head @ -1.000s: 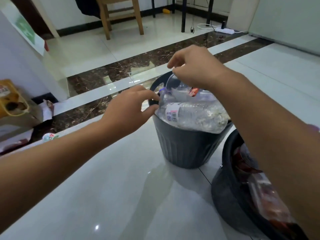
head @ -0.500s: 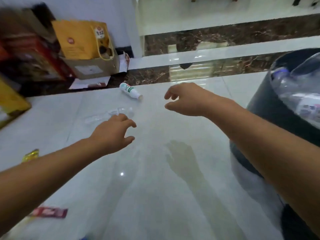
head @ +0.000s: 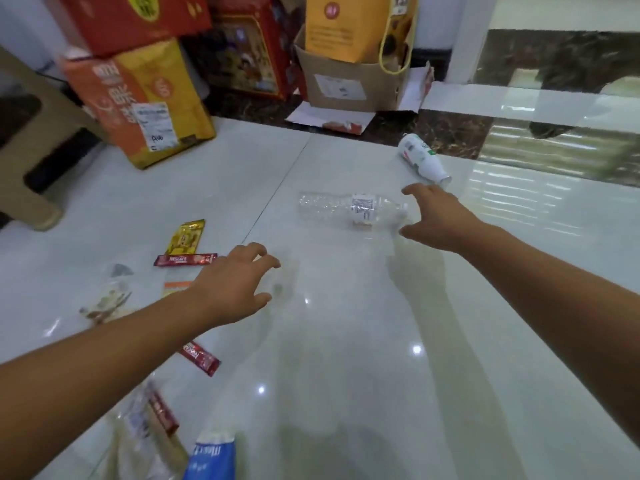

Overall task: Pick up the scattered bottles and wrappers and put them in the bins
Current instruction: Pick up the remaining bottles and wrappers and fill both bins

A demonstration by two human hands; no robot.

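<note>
A crushed clear plastic bottle [head: 349, 211] lies on its side on the white tiled floor. My right hand [head: 434, 216] is open just right of its neck end, fingers spread, not touching it. A small white bottle [head: 420, 157] lies farther back. My left hand [head: 235, 284] hovers open over the floor, holding nothing. Wrappers lie to its left: a gold sachet [head: 185, 237], a red Nescafe stick [head: 185, 259], a clear wrapper [head: 107, 299], another red stick [head: 201, 358], and a blue packet [head: 211, 459] near the bottom edge. No bin is in view.
Cardboard boxes stand along the back: an orange and yellow one [head: 138, 102], a red one [head: 242, 46] and an open brown carton [head: 349, 81] with a yellow bag inside. A beige stool leg [head: 31, 181] is at the left. A dark marble strip [head: 450, 129] crosses the floor behind.
The view has swung left, away from the bins, which are now out of sight. Both hands left the bin empty and reached over the floor; my right hand has neared the clear bottle.
</note>
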